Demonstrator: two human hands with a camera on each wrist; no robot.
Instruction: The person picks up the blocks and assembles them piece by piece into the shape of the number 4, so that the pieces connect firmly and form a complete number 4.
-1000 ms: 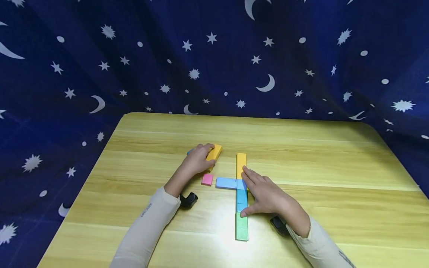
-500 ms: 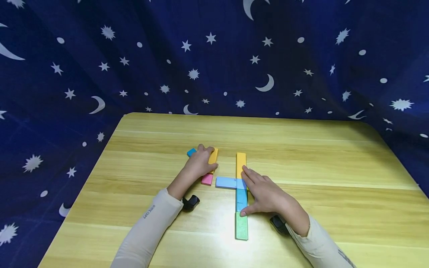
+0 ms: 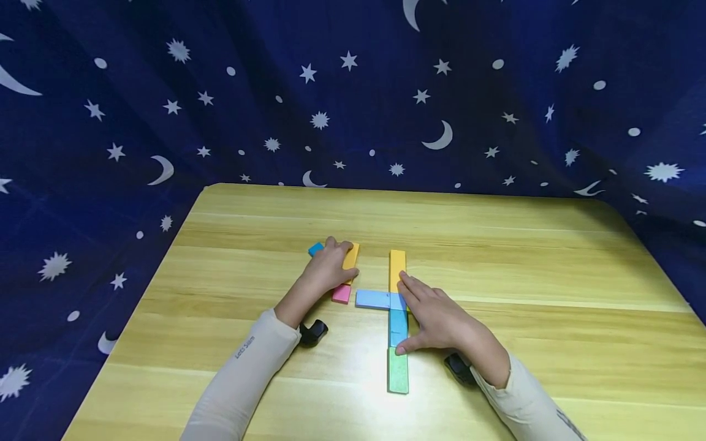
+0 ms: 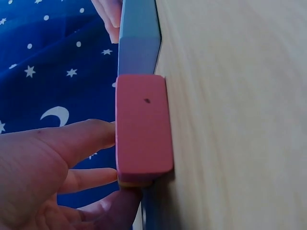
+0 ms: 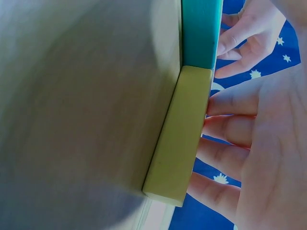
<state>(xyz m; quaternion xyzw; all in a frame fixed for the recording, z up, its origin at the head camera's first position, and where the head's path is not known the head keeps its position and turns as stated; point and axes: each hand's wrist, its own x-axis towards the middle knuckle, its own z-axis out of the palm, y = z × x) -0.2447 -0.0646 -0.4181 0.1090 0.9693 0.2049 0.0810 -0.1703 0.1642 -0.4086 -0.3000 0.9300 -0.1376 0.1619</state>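
My left hand (image 3: 326, 266) grips an orange block (image 3: 352, 256) between thumb and fingers, its near end right at a pink block (image 3: 341, 294). A blue block (image 3: 315, 249) pokes out behind that hand. Further right, an orange block (image 3: 397, 266), a blue block (image 3: 398, 327) and a green block (image 3: 398, 370) line up lengthwise, with a light blue block (image 3: 372, 299) lying crosswise. My right hand (image 3: 438, 315) rests on this row, fingers straight and thumb spread. Beneath its fingers the right wrist view shows a yellow block (image 5: 180, 136), mostly hidden from the head view.
All the blocks lie on a wooden table (image 3: 524, 257). A dark blue curtain (image 3: 364, 92) with stars and moons hangs behind it. Black wrist devices (image 3: 313, 332) sit under both wrists.
My left hand has brought the orange block slightly left and nearer, straightening it against the pink block. More of the blue block behind shows. The right hand has stayed put.
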